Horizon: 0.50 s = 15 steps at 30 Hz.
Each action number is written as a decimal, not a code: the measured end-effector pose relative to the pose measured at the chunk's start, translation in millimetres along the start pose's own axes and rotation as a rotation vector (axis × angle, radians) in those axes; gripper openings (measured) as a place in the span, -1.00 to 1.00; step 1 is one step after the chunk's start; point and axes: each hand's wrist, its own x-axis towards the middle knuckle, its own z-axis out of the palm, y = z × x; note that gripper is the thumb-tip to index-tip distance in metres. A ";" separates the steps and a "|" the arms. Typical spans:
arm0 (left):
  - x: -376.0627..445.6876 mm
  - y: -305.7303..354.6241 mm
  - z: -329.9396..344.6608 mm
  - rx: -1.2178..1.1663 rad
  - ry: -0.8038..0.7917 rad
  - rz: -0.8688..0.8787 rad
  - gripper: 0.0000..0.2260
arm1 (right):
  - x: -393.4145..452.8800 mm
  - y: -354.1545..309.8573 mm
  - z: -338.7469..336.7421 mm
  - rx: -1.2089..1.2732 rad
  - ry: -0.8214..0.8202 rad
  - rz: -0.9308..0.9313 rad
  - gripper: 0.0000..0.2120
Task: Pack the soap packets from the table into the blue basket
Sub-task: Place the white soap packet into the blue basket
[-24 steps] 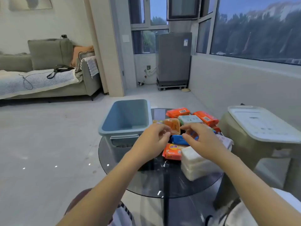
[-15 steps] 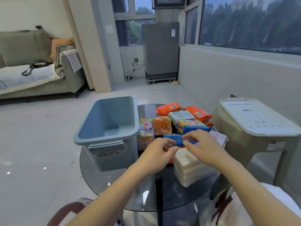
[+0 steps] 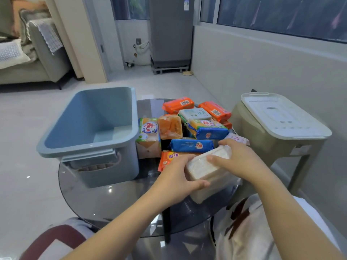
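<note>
An empty blue basket (image 3: 90, 128) stands on the left of a round glass table (image 3: 112, 199). Right of it lie several soap packets: orange ones (image 3: 178, 105), a blue one (image 3: 191, 145), a white-and-green one (image 3: 148, 136). A white soap packet (image 3: 204, 166) tops a white stack at the table's near right. My left hand (image 3: 178, 177) grips its near left end, thumb under the front edge. My right hand (image 3: 238, 158) holds its right side, fingers curled over the top.
A beige stool with a white lid (image 3: 281, 117) stands close to the table's right. A grey sofa (image 3: 37, 53) sits far left and a grey appliance (image 3: 170, 30) at the back wall. Tiled floor surrounds the table.
Both hands have drawn back from the blue packet to the white stack and taken hold of its top packet. The view has tilted down and closer to the table.
</note>
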 end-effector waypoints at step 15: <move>-13.4 -19.1 -49.0 0.011 -0.095 -0.136 -0.34 | -20.8 -4.0 0.1 0.095 -0.290 -0.229 -0.31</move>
